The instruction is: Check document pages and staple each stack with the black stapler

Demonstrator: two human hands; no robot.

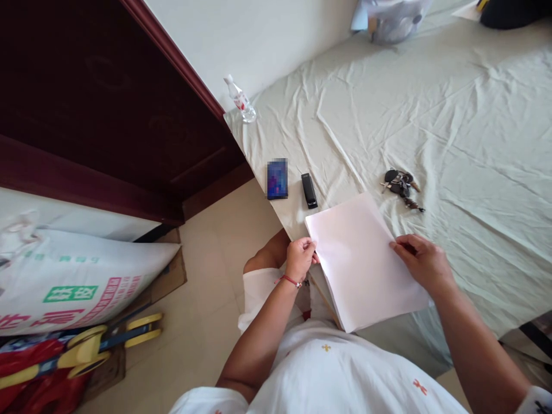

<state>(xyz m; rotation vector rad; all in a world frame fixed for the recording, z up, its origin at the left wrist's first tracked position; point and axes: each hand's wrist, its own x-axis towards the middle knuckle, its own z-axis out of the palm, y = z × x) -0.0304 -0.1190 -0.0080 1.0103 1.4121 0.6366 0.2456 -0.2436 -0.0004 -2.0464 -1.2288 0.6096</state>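
A stack of white paper (362, 264) lies at the near edge of the cloth-covered table, tilted a little. My left hand (301, 257) pinches the stack's left edge, thumb on top. At the right edge, my right hand (420, 261) has its thumb and fingers closed on the paper. Just beyond the stack lies a black stapler (309, 191), with a blurred dark-blue item (276, 179) to its left. A bunch of keys (402, 185) rests past the stack's far right corner.
A clear plastic bottle (240, 100) stands at the table's far left corner. A filled plastic bag (394, 20) and a black item (515, 12) are at the back. On the floor to the left are a large white sack (86, 282) and a red-and-yellow object (81, 356).
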